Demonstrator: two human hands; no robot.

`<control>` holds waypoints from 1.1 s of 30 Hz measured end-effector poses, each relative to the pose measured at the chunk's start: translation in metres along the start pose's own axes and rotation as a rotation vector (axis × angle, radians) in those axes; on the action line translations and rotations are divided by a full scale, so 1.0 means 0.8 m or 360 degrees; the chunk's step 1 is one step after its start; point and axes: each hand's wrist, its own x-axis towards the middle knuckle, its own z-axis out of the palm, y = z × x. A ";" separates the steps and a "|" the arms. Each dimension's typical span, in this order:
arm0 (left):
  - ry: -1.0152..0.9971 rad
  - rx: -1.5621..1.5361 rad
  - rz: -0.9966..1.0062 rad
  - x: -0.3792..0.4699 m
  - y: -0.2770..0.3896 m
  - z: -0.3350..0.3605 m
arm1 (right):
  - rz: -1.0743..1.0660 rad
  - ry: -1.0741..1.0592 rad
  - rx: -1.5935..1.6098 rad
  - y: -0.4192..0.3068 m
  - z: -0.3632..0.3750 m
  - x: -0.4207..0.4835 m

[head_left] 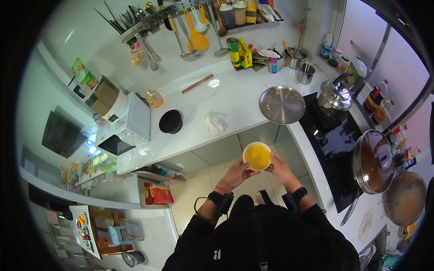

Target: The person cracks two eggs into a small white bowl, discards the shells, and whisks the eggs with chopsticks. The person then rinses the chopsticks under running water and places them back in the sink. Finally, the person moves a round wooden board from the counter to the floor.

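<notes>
Both hands hold a white bowl of yellow liquid that looks like beaten egg, over the floor in front of the counter. My left hand grips its left side, with the thumb at the rim. On the right side, my right hand supports it from the edge and below. Beyond the bowl, a round steel plate with small yellowish bits lies at the counter's corner. A crumpled white cloth or paper and a black round bowl rest on the counter.
Right of me, a lidded pan and a steel kettle stand on the black hob. A white microwave stands at left. Utensils hang from a wall rail. The counter's edge runs before me. A wooden stick lies near the wall.
</notes>
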 end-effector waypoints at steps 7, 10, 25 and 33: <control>0.0006 0.0025 -0.0114 0.128 0.069 -0.068 | 0.0009 0.0208 -0.0024 -0.009 -0.019 0.150; -0.0040 0.0057 -0.0199 0.177 0.097 -0.096 | -0.0022 0.0293 0.0000 -0.008 -0.025 0.201; -0.0137 0.0253 -0.0518 0.348 0.177 -0.209 | 0.0070 0.0792 0.0050 0.014 -0.035 0.384; -0.0020 0.0266 -0.0531 0.373 0.193 -0.231 | 0.0096 0.0852 0.0048 0.012 -0.026 0.427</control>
